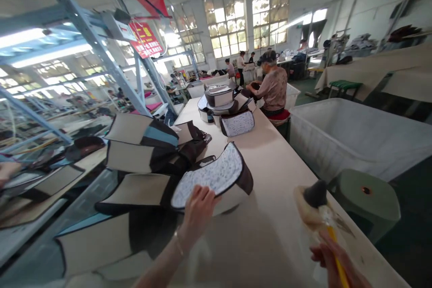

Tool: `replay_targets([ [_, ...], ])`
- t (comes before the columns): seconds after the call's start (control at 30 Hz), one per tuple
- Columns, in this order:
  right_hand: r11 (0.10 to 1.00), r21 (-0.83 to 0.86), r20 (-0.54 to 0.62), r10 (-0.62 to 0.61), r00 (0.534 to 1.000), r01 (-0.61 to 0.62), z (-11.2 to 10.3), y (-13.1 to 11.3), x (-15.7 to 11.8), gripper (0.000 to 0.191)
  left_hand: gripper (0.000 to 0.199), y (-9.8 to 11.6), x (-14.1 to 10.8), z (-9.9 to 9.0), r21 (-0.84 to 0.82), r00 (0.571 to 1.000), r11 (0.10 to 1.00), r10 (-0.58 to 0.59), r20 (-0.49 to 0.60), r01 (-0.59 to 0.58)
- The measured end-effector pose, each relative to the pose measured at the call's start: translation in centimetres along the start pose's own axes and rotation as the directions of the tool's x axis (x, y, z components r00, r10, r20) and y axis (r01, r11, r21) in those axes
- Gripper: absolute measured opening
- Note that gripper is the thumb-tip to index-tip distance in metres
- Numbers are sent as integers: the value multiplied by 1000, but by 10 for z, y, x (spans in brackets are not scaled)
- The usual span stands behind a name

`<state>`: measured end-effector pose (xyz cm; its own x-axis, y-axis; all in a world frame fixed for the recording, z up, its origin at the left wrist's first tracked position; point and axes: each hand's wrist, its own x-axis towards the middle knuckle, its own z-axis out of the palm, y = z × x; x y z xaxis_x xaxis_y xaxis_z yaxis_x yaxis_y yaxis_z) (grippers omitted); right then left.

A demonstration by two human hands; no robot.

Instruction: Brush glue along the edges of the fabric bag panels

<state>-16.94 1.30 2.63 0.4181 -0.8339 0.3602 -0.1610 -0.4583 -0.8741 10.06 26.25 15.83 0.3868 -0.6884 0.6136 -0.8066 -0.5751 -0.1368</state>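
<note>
My left hand [199, 210] is closed on the near edge of a curved fabric panel [216, 173] with a blue-and-white speckled face and black edging. This panel lies tilted on the pale worktable [266, 238], its plain light side facing down toward the tabletop. At the right, my right hand [337, 258] grips the yellow handle of a brush [332, 234]. The brush's whitish head is at a glue-stained tan patch [305, 216] near the table edge, beside a dark cone-shaped object [316, 194]. Blur hides the bristle tips.
Overlapping beige-and-black panels [130, 157] line the table's left side. Farther along stands a pile of similar pieces [236, 122], with a seated co-worker [274, 83] beyond. A white tub [357, 130] and a green stool [367, 195] stand at the right. Another person's hand [8, 172] shows far left.
</note>
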Motion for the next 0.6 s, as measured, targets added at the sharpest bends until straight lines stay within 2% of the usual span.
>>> replay_targets([
  [0.07, 992, 102, 111, -86, 990, 75, 28, -22, 5, 35, 14, 27, -50, 8, -80, 1000, 997, -9, -19, 8],
  [0.13, 982, 162, 183, -125, 975, 96, 56, -45, 10, 31, 11, 58, -92, 24, -168, 999, 985, -46, -18, 42],
  [0.2, 980, 158, 249, -159, 955, 122, 82, -63, 14, 33, 8, 89, -120, 40, -253, 995, 964, -94, -24, 85],
  [0.27, 983, 79, 294, -184, 938, 168, 104, -72, 19, 36, 12, 115, -132, 49, -337, 990, 931, -137, 33, 140],
  [0.37, 972, -37, 308, -211, 928, 233, 125, -64, 27, 39, 10, 131, -125, 47, -464, 949, 848, -129, 287, 256],
  [0.43, 966, -45, 293, -230, 928, 254, 130, -52, 31, 37, 9, 125, -109, 41, -520, 906, 791, -97, 412, 321],
  [0.5, 963, -30, 272, -252, 929, 270, 132, -41, 31, 35, 19, 107, -86, 39, -535, 900, 757, -159, 406, 375],
  [0.57, 959, -14, 243, -273, 931, 285, 130, -35, 25, 34, 22, 83, -60, 45, -519, 896, 733, -318, 309, 439],
  [0.6, 957, -7, 220, -282, 934, 290, 130, -34, 21, 33, 25, 71, -47, 51, -512, 880, 715, -396, 263, 475],
])
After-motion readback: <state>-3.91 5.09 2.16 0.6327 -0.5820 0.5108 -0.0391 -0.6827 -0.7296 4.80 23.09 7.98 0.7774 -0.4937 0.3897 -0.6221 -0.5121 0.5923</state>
